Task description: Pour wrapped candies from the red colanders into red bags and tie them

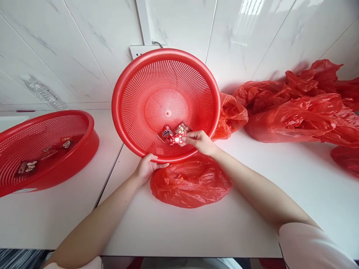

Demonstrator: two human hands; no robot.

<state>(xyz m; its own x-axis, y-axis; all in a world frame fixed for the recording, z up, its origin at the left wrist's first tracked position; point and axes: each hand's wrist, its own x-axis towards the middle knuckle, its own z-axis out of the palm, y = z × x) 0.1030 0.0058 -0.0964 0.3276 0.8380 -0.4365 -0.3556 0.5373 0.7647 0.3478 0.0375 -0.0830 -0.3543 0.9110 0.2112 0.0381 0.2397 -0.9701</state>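
The left hand (146,168) grips the lower rim of a large, round, red perforated plastic basket (137,97), thumb over the edge and fingers against the outside. The basket is tilted, its opening facing the wearer. The right hand (199,142) is closed, pinching a small red packet with white markings (176,139) between thumb and fingers, inside the basket near its lower side.

Beside that packet lie a small red packet with black-and-white lettering (165,132) and a small dark packet with gold print (181,127). Whether the pinched packet touches them cannot be told.

On the white counter (134,228), a thin, translucent red plastic bag (193,190) lies just below the basket's rim. At left stands a second red perforated basket (86,149), holding several small dark-red packets (26,168). Further bulky red plastic bags (297,116) rest at right, near the white marbled tile wall (185,22).
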